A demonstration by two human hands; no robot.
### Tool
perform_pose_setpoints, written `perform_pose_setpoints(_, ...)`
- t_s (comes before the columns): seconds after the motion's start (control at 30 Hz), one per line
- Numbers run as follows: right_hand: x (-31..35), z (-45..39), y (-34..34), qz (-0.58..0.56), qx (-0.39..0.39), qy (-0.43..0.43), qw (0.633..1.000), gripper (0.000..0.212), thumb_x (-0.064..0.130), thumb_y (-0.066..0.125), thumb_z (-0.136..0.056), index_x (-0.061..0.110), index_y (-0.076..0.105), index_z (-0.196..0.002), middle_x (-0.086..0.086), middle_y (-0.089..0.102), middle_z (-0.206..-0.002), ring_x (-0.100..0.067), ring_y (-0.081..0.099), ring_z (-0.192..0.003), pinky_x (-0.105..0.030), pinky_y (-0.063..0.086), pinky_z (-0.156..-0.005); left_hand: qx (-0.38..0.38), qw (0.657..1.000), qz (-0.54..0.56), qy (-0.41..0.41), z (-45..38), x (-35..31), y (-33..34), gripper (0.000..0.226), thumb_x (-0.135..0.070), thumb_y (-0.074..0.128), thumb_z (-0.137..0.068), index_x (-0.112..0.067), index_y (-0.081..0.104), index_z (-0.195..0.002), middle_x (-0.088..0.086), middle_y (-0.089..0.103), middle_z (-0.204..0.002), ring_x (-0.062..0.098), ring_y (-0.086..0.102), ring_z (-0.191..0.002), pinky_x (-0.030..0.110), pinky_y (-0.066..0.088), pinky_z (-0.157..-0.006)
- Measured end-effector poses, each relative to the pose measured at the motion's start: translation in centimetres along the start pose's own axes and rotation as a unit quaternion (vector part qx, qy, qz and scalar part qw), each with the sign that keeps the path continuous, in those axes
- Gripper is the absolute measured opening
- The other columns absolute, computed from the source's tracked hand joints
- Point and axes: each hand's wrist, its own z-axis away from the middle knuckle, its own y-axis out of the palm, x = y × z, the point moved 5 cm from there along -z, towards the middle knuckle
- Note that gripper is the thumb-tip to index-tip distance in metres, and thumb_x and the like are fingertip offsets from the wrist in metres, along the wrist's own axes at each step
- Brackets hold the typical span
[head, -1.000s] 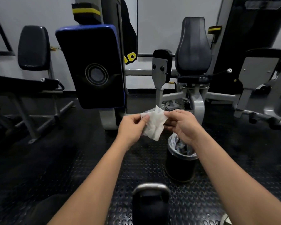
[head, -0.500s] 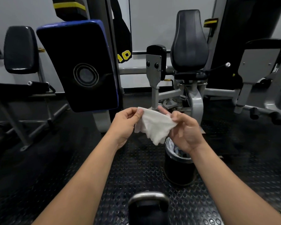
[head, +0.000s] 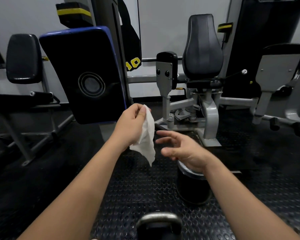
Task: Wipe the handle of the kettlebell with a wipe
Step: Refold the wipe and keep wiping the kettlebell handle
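Change: half a second ago both hands held the wipe (head: 146, 137) stretched between them; now the right hand (head: 182, 149) has let go, and the wipe hangs limp from the left hand (head: 132, 123) alone.
Left hand: raised at mid-frame, thumb and fingertips pinching the wipe's top edge; the sheet dangles below the pinch, folded on itself, lower corner free.
Right hand: just beside the hanging wipe, not touching it; fingers spread and relaxed, holding nothing.
Meaning for task: unfolding looks finished. My judgement is that the free right hand is either about to take the wipe for the wiping stroke or about to steady the kettlebell. No wiping has begun.
Kettlebell: on the studded rubber floor (head: 128, 187) at the bottom edge of view, between the forearms; its grey handle (head: 158, 218) arches upward, well below the wipe.
Bin: a small black bin (head: 192, 189) stands on the floor beyond the kettlebell, beneath the right wrist.
Cut off: the kettlebell body runs out of frame; only the handle and the top of the bell show.
Hidden: the right wrist covers most of the bin's mouth, so its contents cannot be read.
Hard to make out: motion blur softens the right fingers; whether the wipe is damp cannot be told.
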Motion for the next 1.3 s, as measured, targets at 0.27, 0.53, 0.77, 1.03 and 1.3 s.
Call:
perform_pose_setpoints(0.27,-1.7,-0.8,1.6,-0.02,-0.091,-0.02,0.995,0.028,0.024,0.083,-0.072,0.015,0.076,-0.097,-0.016,0.074,-0.105,-0.033,0.068,-0.099,-0.046,0.051,-0.09,0.006,0.985,-0.156,0.074,-1.4,-4.1,-1.5,0.031,-0.043,0.051,-0.106,-0.018,0.069,-0.102,0.004,0.064,-0.072,0.001,0.049,-0.057,0.01,0.038,-0.048)
perform_pose_setpoints(0.53,0.8,0.7,-2.3,-0.198,-0.136,-0.025,0.971,0.031,0.006,0.073,-0.079,-0.004,0.068,-0.108,-0.021,0.072,-0.107,-0.029,0.071,-0.091,-0.035,0.059,-0.071,-0.028,0.998,-0.012,-0.06,-0.7,0.2,-3.0,0.043,-0.063,0.077,-0.079,-0.02,0.078,-0.075,0.0,0.074,-0.072,0.009,0.065,-0.066,0.03,0.052,-0.063)
perform_pose_setpoints(0.77,-0.1,0.4,-5.6,-0.181,-0.227,0.021,0.957,0.024,0.003,0.065,-0.091,-0.007,0.064,-0.113,-0.023,0.073,-0.105,-0.031,0.073,-0.091,-0.034,0.06,-0.066,-0.073,0.984,0.0,-0.161,0.1,7.6,-1.5,0.039,-0.052,0.063,-0.095,-0.018,0.076,-0.079,0.014,0.078,-0.086,0.038,0.074,-0.088,0.058,0.06,-0.083)
perform_pose_setpoints(1.03,-3.0,0.4,-7.9,0.026,-0.367,0.104,0.924,0.007,0.006,0.068,-0.088,0.0,0.072,-0.087,-0.022,0.074,-0.083,-0.025,0.067,-0.06,-0.023,0.045,-0.042,-0.012,0.981,-0.077,-0.177,2.9,9.0,3.0,0.031,-0.034,0.052,-0.105,-0.018,0.072,-0.089,0.005,0.076,-0.09,0.023,0.069,-0.089,0.042,0.055,-0.086)
perform_pose_setpoints(1.3,-0.5,-1.2,-3.5,0.301,-0.311,0.023,0.901,0.023,0.032,0.064,-0.089,0.013,0.075,-0.081,-0.005,0.074,-0.077,-0.023,0.068,-0.074,-0.038,0.055,-0.07,0.014,0.984,-0.086,-0.156,4.0,7.4,6.2,0.044,-0.041,0.051,-0.103,-0.007,0.072,-0.083,0.004,0.066,-0.069,0.018,0.055,-0.068,0.032,0.041,-0.062)
